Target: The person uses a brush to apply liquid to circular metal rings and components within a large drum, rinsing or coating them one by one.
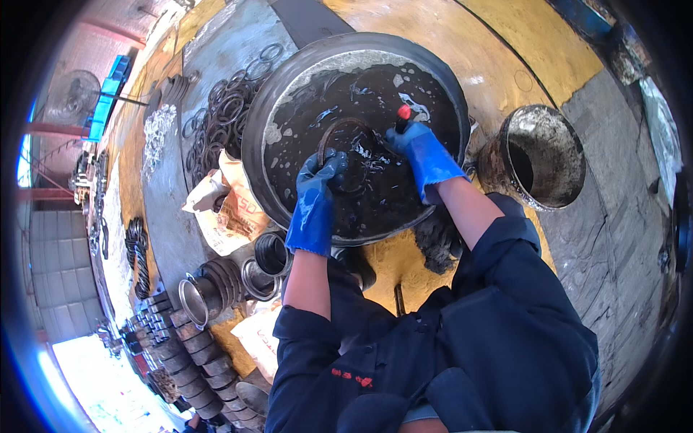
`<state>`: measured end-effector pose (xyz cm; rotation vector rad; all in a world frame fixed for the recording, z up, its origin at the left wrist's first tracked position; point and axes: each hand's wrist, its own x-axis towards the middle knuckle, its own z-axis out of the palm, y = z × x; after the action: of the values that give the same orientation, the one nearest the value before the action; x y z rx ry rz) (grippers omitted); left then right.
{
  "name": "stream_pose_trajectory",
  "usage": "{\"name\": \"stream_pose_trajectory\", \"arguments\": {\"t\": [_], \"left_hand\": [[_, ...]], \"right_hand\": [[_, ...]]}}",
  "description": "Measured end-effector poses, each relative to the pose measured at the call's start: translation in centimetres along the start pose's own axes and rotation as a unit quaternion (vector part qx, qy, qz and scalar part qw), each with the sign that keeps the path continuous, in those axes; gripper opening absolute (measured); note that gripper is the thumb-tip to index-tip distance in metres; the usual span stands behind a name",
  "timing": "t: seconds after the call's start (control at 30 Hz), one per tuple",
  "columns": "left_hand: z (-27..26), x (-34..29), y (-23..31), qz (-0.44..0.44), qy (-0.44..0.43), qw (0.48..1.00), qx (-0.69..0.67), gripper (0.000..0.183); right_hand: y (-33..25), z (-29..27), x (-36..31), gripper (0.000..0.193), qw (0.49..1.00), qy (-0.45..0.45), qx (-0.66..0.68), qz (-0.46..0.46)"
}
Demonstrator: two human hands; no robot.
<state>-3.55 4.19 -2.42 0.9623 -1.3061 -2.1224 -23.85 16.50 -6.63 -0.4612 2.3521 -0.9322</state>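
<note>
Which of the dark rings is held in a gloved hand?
The ring in the left hand, at the round basin; the heaped rings lie outside it, untouched.

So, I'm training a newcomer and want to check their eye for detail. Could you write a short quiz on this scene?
1. What does the left hand hold? A: a cup; B: a dark ring; C: a rag.
2. True or false: the pile of rings lies left of the round basin.
3. Fill in: the tool in the right hand has a ____ end.

Key: 1. B; 2. true; 3. red.
</note>
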Motion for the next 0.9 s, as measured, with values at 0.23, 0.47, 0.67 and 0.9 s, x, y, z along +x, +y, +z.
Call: {"name": "stream_pose_trajectory", "arguments": {"t": [0.23,0.47,0.67,0.9], "left_hand": [[0.3,0.3,-0.4,-0.106,0.003,0.987,-0.121,0.037],[2.0,0.4,0.2,-0.071,0.065,0.977,-0.191,0.054],[0.6,0.7,-0.3,-0.113,-0.008,0.966,-0.231,0.047],[0.1,-4.1,2.1,0.040,-0.152,0.986,0.046,0.030]], "right_hand": [[-6.0,-1.2,-3.8,0.029,0.958,-0.026,0.189,-0.215],[-9.2,0.6,-7.9,0.020,0.929,0.048,0.019,-0.367],[-6.7,-1.1,-14.2,0.034,0.796,0.025,-0.024,-0.604],[-2.0,-2.3,-15.7,0.027,0.776,-0.065,-0.208,-0.592]]}}
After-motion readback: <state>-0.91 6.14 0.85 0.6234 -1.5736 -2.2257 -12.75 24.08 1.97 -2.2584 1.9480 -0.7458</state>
